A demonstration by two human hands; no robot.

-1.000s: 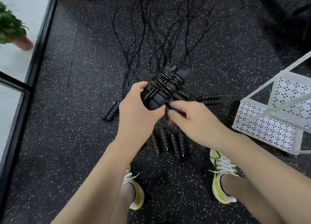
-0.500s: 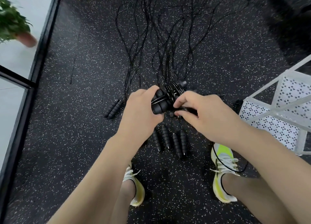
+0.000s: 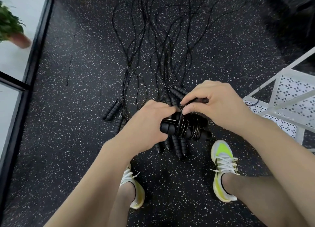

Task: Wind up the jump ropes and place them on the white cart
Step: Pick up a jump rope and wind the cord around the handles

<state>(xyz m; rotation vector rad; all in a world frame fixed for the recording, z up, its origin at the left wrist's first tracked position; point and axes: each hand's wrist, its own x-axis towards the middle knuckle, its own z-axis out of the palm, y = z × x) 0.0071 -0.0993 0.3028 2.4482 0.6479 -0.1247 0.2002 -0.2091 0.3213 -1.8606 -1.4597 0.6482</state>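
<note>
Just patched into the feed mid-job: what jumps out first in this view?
Dead centre, both hands work on a wound jump rope bundle: the left hand holds its handles while the right hand pinches the cord on top. Beyond them, loose jump ropes trail across the speckled floor. The white cart stands at the right edge.

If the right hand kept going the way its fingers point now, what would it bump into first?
Probably the left hand. The right hand points its fingers leftward over the wound rope bundle, thumb tips nearly touching already; depth is hard to judge.
</note>
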